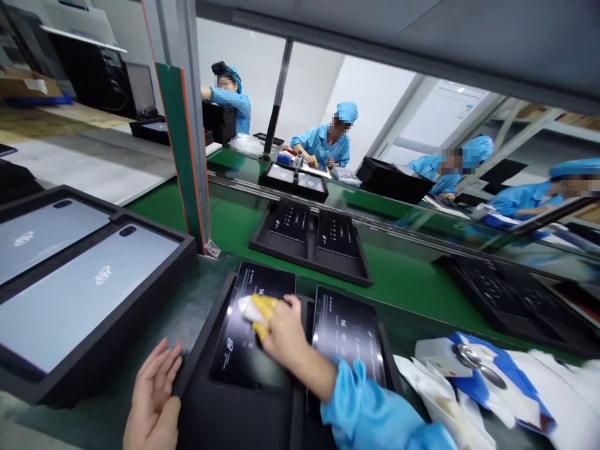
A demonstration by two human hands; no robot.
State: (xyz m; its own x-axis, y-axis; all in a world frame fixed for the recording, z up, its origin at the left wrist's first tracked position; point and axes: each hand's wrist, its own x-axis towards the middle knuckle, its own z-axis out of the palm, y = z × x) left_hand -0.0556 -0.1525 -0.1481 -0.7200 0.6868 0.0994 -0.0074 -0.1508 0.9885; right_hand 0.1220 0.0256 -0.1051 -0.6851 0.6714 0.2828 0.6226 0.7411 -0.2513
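— What is the right hand [284, 331] doing?

— Its fingers [293, 304] are clenched on a yellow cloth [257, 310], bunched and pale at one end, and press it on the dark tablet [253, 328] in the left slot of the near black tray [220, 406].

— How does that tablet look?

— Glossy black, face up, with small white print: a "16", a few icons, a logo near its lower corner. Ceiling light streaks across the glass. A second tablet [347, 334] with the same print lies just beside it in the right slot.

— And the left hand [152, 400]?

— It lies flat against the tray's left edge, fingers [164, 362] released and stretched out, gripping nothing.

— Where does the tray stand?

— On the bench [187, 312], at the near edge, right under the person's blue sleeve [370, 412].

— What is around it?

— To the left, a larger black tray [117, 337] holds two grey tablets [79, 294] back side up, each with a logo and camera lens. Behind, on the green conveyor belt [398, 269], another tray [309, 240] carries two dark tablets. To the right lies a heap of white and blue wrappers [497, 387] with a shiny metal piece on top; I cannot tell what it is.

— Anyone else?

— Four people in blue coats and caps work across the belt, well apart from these hands.
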